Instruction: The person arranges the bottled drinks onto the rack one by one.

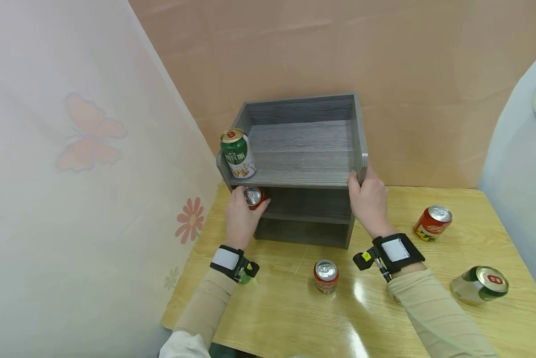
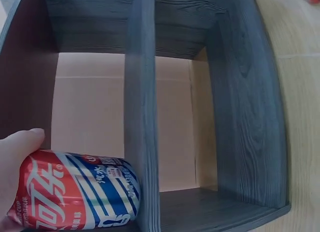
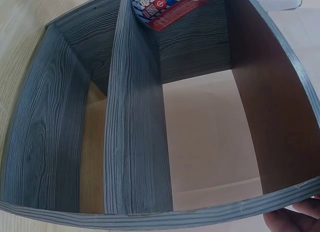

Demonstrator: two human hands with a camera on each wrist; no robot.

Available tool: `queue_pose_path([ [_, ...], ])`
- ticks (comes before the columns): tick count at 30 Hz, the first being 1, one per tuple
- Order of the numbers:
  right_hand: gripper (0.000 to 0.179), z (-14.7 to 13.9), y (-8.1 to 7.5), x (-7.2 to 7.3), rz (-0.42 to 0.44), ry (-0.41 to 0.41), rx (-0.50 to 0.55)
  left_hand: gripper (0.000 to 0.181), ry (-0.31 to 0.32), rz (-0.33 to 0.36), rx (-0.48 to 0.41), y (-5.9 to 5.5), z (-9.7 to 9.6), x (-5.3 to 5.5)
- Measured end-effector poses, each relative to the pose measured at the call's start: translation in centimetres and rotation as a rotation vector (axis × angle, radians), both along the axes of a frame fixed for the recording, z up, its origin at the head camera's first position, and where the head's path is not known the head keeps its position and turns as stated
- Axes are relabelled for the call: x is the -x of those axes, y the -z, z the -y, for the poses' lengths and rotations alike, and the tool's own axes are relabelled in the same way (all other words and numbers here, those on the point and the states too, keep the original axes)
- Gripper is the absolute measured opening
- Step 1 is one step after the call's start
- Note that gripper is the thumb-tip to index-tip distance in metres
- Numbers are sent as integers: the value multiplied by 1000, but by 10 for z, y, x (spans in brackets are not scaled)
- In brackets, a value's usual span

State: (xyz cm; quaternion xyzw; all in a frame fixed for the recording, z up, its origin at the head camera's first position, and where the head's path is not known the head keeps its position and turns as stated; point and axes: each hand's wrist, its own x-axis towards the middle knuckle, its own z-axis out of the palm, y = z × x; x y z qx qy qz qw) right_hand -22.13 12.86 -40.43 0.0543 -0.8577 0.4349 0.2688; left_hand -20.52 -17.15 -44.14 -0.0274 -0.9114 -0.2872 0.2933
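Observation:
A grey wood-grain shelf unit [image 1: 301,144] stands at the back of the table. My left hand [image 1: 242,219] grips a red cola can [image 1: 252,197] inside the middle compartment, at its left end. In the left wrist view the can [image 2: 80,192] has a blue-and-white striped lower part, close to the shelf board [image 2: 145,117] beneath it. My right hand [image 1: 370,201] holds the unit's right side panel near its front edge; a few of its fingers [image 3: 290,221] show in the right wrist view. On the top shelf, at the front left, stands a green-and-white can [image 1: 238,155].
One red can [image 1: 326,276] stands on the table [image 1: 277,303] in front of the unit. To the right are another red can [image 1: 432,223] and a white-and-green can [image 1: 480,285]. Something green [image 1: 244,277] is mostly hidden below my left wrist. Walls close in behind and at both sides.

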Motion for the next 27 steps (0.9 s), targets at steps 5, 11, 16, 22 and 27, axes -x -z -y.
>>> queue_pose_path([
  [5,40,-1,-1,-1,20,-1,2,67,19,15,1,1,-2,1],
  [11,40,-1,-1,0,21,2,-2,67,39,50,20,-2,-2,2],
  [16,40,-1,-1,0,18,1,-2,63,60,76,37,-3,-2,3],
  [22,40,-2,-2,-1,15,-1,2,64,90,65,31,0,-3,5],
  [27,39,-2,-2,0,12,0,-5,60,74,57,28,5,-4,9],
])
